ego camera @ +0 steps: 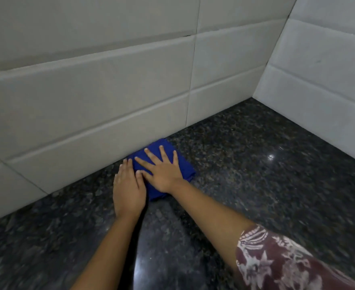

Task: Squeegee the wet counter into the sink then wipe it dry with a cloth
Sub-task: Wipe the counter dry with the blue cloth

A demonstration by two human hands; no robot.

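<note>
Hands: I see right hand (164,174) spread on cloth (185,166); left hand (128,189) flat, fingers together.
Cloth: soft, light; I'd press its middle.

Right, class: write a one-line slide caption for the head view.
Both hands press a folded blue cloth against the tiled wall on a dark granite counter.

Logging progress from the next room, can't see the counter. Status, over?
Both hands flat: right hand spread on the blue cloth, left hand at its edge. Cloth on the dark counter, against the tiled wall. Nothing in the way.
</note>
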